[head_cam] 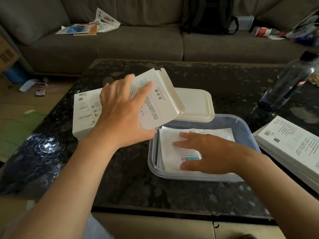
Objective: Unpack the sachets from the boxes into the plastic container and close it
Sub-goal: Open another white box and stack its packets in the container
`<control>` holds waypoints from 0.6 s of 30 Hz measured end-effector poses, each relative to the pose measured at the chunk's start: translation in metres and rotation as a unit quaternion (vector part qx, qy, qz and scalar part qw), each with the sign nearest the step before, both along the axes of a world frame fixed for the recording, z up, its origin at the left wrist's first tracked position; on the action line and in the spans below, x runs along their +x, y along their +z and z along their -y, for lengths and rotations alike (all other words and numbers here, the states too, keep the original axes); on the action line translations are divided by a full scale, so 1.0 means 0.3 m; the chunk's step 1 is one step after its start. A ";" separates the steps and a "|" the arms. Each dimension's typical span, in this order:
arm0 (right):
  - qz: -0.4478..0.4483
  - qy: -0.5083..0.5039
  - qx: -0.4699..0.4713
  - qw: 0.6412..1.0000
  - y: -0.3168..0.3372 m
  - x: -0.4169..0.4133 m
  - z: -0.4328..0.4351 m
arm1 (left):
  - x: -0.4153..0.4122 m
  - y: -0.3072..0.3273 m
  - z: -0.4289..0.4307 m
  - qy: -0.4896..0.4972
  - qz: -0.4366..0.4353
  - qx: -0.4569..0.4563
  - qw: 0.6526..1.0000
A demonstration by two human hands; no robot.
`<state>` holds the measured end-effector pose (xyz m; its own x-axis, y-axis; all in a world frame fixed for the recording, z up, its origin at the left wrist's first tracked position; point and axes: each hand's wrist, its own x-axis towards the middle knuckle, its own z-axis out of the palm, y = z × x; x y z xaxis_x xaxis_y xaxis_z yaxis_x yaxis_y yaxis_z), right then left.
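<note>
The left hand (119, 116) grips an open box (158, 99), fingers on top and thumb under it. It holds the box tilted in the air, flap up, over the back left corner of the tub (189, 177). Behind that hand a flat box (84, 109) lies on the table (129, 169). White sachets (170, 137) lie in a pile in the tub. The right hand (207, 152) rests flat on them, fingers straight and spread, gripping nothing. The white lid (195, 102) lies just behind the tub, at its back rim. The table is dark, speckled and shiny. A dark bottle (290, 83) stands on it far right, and more boxes (290, 144) lie stacked near the right edge. Behind the table is a grey sofa (138, 42), with papers (89, 26) on its left seat and a black bag (208, 14) in the middle. The stacked boxes are cut off at the edge of the view. The open box hides part of the lid, and I cannot tell if anything is inside it. The print on the boxes is too small to read.
</note>
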<state>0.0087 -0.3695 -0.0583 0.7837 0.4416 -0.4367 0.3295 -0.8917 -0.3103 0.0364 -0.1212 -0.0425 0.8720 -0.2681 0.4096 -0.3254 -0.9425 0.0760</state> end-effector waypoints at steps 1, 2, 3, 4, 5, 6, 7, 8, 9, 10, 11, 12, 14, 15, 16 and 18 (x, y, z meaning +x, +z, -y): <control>0.007 0.011 -0.012 1.000 -0.007 0.004 -0.001 | 0.000 -0.001 0.002 -0.001 0.000 -0.001 1.000; 0.011 0.022 -0.023 0.999 -0.014 0.009 -0.002 | -0.001 -0.001 0.003 -0.003 0.000 -0.002 1.000; 0.017 0.033 -0.032 0.999 -0.020 0.016 -0.003 | -0.001 -0.002 0.005 -0.004 -0.001 -0.004 1.000; 0.022 0.039 -0.037 0.998 -0.026 0.022 -0.003 | -0.001 -0.004 0.006 -0.005 -0.001 -0.005 1.000; 0.024 0.042 -0.043 0.998 -0.033 0.026 -0.002 | -0.002 -0.005 0.007 -0.006 -0.001 -0.006 1.000; 0.025 0.043 -0.048 0.998 -0.039 0.028 -0.001 | -0.002 -0.006 0.007 -0.007 -0.001 -0.005 1.000; 0.029 0.042 -0.053 0.997 -0.043 0.029 -0.001 | -0.003 -0.006 0.008 -0.006 -0.003 -0.003 1.000; 0.036 0.041 -0.057 0.997 -0.046 0.028 -0.001 | -0.003 -0.005 0.008 -0.005 -0.006 -0.002 1.000; 0.045 0.041 -0.061 0.996 -0.048 0.026 -0.004 | -0.004 -0.004 0.008 -0.004 -0.008 -0.002 1.000; 0.052 0.041 -0.066 0.996 -0.049 0.024 -0.007 | -0.004 -0.004 0.008 -0.003 -0.009 -0.002 1.000; 0.058 0.040 -0.070 0.995 -0.049 0.023 -0.010 | -0.004 -0.003 0.008 -0.002 -0.009 -0.002 1.000; 0.062 0.040 -0.073 0.995 -0.050 0.022 -0.011 | -0.003 -0.003 0.008 -0.002 -0.009 -0.002 1.000; 0.065 0.041 -0.078 0.994 -0.052 0.021 -0.014 | -0.002 -0.004 0.009 -0.001 -0.009 -0.001 1.000; 0.066 0.043 -0.081 0.994 -0.053 0.021 -0.014 | -0.002 -0.004 0.010 -0.001 -0.010 -0.001 1.000; 0.067 0.046 -0.083 0.993 -0.055 0.021 -0.014 | -0.002 -0.004 0.011 -0.001 -0.010 0.000 1.000; 0.066 0.051 -0.088 0.993 -0.059 0.021 -0.013 | -0.002 -0.004 0.013 -0.002 -0.012 0.000 1.000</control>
<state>0.0151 -0.3656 -0.0760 0.7949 0.4472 -0.4100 0.4476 -0.8885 -0.1012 0.0356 -0.1251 -0.0437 0.8802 -0.2721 0.3888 -0.3282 -0.9408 0.0845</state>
